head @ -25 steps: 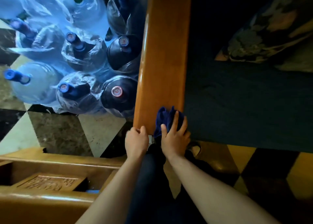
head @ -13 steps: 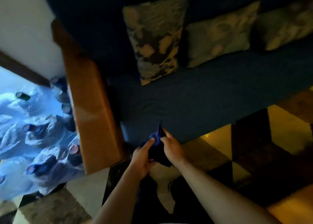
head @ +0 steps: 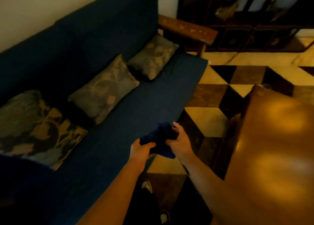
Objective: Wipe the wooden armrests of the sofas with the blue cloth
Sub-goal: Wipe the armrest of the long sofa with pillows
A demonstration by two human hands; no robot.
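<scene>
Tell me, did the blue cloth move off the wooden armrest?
Yes. The blue cloth left that armrest, now out of view; both hands hold it above the sofa seat's front edge.

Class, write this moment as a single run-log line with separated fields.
cloth: blue cloth held by both hands | left hand grips | right hand grips | armrest: far end, untouched

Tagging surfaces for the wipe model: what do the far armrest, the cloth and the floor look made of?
Far armrest: looks like dark varnished wood, brown with pale scuffs.
Blue cloth: soft fabric, crumpled in folds between both hands; weave too blurred to tell.
Floor: probably polished stone or tile, glossy cream, brown and black geometric pieces.
</scene>
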